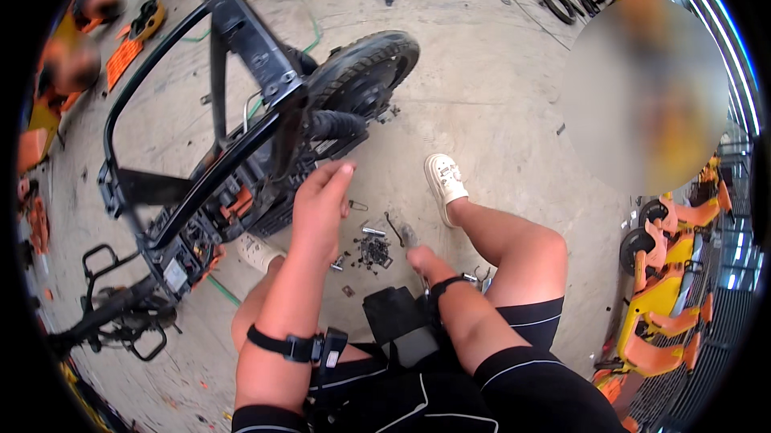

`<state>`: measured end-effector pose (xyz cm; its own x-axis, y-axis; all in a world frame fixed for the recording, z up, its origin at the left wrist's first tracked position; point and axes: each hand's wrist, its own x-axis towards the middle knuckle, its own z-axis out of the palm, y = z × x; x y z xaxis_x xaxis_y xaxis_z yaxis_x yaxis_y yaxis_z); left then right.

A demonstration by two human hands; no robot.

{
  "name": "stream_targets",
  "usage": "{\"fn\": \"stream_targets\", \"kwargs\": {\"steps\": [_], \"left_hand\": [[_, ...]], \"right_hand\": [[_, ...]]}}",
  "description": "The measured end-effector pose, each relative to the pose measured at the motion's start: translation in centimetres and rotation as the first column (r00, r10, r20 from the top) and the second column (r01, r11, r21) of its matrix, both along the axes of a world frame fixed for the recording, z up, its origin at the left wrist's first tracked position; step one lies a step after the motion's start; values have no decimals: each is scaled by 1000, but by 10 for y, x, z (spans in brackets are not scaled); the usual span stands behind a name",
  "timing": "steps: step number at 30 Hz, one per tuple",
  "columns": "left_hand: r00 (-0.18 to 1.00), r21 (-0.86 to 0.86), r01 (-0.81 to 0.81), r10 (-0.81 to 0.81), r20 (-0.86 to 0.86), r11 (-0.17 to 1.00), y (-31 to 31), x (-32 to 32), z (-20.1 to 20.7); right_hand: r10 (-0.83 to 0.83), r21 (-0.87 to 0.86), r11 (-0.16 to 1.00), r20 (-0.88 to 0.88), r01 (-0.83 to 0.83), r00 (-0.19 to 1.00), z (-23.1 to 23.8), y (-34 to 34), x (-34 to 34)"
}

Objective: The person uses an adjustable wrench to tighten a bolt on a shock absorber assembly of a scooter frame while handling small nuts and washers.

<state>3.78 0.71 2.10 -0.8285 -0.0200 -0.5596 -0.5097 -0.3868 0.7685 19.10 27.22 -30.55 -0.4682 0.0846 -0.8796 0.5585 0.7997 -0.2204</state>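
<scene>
A black metal vehicle frame (261, 51) stands on the grey concrete floor (498, 128) to the left, with a black ribbed tyre (361, 59) at its far end. Its lower body forms an open, tray-like dark compartment (277, 212), crowded with black parts, an orange piece (238, 202) and, toward the near end, a white rectangular label (175, 275).

The left hand (320, 202) is raised just beside this compartment, in front of it from this view. Its thumb and fingers are curled close to each other; I cannot tell whether anything is between them.

The right hand (421, 259) is low over the floor, fingers together and apparently clamped on a blurred greyish handle-like tool (408, 234), whose upper part juts out past them.

Between the hands, a loose pile of small black hardware (374, 251) lies directly on the concrete. Near it are a short shiny silver cylinder (373, 232), a thin bent black metal rod (393, 226) and a small square brownish plate (348, 292). Between the thighs sits a black pouch-like item (389, 310) with a grey lower panel; its inside is hidden.
</scene>
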Motion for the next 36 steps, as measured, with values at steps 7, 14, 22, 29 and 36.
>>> {"fn": "stream_targets", "kwargs": {"steps": [7,14,22,29,36], "left_hand": [[988,-105,147,-151,-25,984,5,15,-1],[979,-214,159,-182,-92,964,11,19,0],[983,-210,152,-170,-72,966,6,11,-2],[979,-235,176,-196,-63,956,15,9,-8],[978,-205,210,-202,58,956,15,10,3]], "right_hand": [[-255,209,936,-146,282,956,49,-17,-7],[-272,113,944,-266,310,925,40,-22,-49],[-237,157,950,-194,269,952,15,-23,6],[-371,167,901,-182,400,911,-13,-28,26],[-320,163,905,-344,392,883,-28,-33,49]]}}
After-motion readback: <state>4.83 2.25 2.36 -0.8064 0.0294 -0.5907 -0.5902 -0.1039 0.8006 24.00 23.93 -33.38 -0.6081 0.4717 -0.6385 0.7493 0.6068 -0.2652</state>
